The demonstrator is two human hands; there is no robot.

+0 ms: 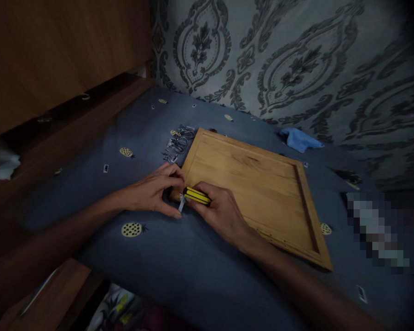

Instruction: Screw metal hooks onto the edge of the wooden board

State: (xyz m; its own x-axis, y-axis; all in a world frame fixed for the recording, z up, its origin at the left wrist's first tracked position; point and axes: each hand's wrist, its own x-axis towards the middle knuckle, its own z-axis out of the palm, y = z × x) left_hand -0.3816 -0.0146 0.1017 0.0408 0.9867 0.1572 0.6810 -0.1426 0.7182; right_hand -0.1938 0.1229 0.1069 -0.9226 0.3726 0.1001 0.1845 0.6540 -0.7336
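A flat wooden panel point(248, 184) with a raised frame lies on the blue cloth. At its near left corner is a small metal hinge point(181, 202), its lower arm sticking out towards me. My left hand point(158, 188) is curved around that corner, thumb at the hinge's lower end and fingers by the panel edge; how firmly it grips is partly hidden. In my right hand point(221, 209) is a tool with a yellow and black handle point(198, 196), its front end close to the hinge. The tool's tip is not discernible.
Several metal hinges point(181, 138) and loose screws point(169, 156) lie beyond the panel's left edge. A blue rag point(301, 139) is near the patterned wall point(248, 55). Wooden furniture point(65, 55) borders the left side. A blurred-out object point(377, 230) lies at the right.
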